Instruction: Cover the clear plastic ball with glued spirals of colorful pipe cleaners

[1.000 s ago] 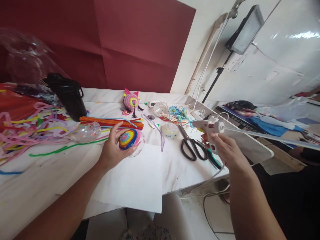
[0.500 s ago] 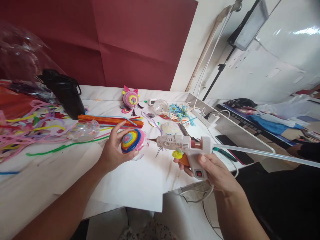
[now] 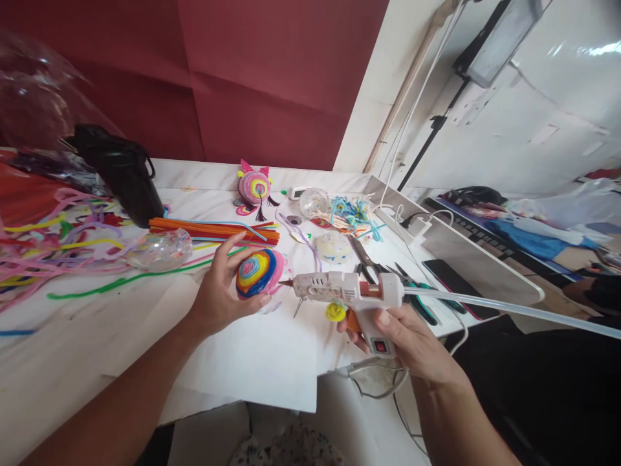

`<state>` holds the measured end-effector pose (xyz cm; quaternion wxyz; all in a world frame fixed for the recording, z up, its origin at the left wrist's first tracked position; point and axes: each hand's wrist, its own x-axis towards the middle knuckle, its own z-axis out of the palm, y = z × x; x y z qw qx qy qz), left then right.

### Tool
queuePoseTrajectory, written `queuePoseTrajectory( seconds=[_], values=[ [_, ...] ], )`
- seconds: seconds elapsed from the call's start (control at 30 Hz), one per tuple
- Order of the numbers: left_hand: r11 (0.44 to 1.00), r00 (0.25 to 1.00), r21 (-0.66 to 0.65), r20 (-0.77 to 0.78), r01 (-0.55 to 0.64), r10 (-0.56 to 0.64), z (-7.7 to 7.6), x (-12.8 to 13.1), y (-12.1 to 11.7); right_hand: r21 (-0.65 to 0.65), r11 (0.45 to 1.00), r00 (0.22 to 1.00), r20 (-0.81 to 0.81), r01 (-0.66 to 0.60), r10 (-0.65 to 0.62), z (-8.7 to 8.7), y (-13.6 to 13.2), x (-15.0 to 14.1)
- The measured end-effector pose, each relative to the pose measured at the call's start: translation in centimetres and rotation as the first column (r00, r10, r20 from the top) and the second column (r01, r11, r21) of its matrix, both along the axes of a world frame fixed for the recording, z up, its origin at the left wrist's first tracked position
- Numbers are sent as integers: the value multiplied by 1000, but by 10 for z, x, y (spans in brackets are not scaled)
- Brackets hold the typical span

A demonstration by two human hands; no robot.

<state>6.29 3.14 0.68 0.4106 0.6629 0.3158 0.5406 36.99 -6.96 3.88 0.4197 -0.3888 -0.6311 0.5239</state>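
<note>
The right hand [image 3: 412,336] is bringing the glue gun [image 3: 349,291] in from the right edge of the tabletop [image 3: 72,336], where it was hovering over the scissors [image 3: 371,262] a second ago. The nozzle is now closing on the colourful spiral ball [image 3: 259,273], nearly touching it. The left hand [image 3: 223,291] is tilting that ball slightly toward the gun.

I'm seeing both forearms bare to the bottom edge of the view, no sleeves showing. My left hand [image 3: 220,294] and right hand [image 3: 412,340] are wearing nothing: no gloves, rings, watch or bands. Fingernails are looking short and unpainted.
</note>
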Motion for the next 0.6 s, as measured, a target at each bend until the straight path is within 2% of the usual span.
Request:
queuePoseTrajectory(
  seconds=[0.4, 0.6],
  values=[
    [999, 1000, -50, 0, -3, 3, 0, 0, -2, 35, 999, 999, 34, 13, -15, 6, -4, -5],
    [999, 1000, -44, -8, 3, -3, -1, 0, -3, 50, 999, 998, 61, 1, -4, 2, -4, -2]
  ],
)
